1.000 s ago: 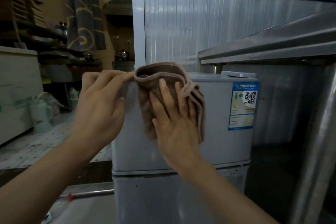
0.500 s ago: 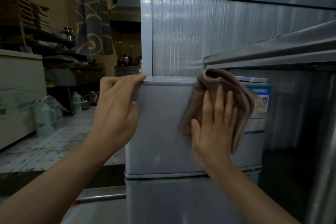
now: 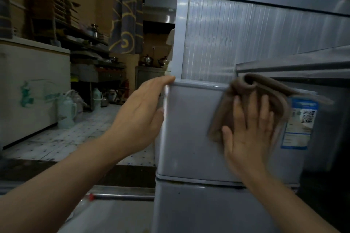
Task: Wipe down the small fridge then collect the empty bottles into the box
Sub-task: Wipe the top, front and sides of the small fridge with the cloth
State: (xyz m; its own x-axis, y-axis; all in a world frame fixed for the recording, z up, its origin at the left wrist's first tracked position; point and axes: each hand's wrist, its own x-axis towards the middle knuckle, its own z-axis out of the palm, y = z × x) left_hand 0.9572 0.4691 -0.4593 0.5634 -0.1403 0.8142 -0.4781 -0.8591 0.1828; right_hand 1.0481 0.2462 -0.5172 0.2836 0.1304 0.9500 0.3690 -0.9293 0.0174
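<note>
Dim kitchen; flat right hand [image 3: 250, 134] on brown cloth [image 3: 265, 92] beside fridge [image 3: 189, 128] label [image 3: 299, 123], writing unreadable; left hand [image 3: 140, 115] open.

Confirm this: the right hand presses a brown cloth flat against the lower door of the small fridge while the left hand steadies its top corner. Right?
Not quite. In the head view the right hand presses the brown cloth against the upper door of the small fridge, not the lower one. The left hand does steady its top corner.

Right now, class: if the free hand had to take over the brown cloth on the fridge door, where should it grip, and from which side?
Probably the bunched top fold of the brown cloth, reached from above: it stands proud of the fridge door, while the right hand presses the lower part flat.
</note>
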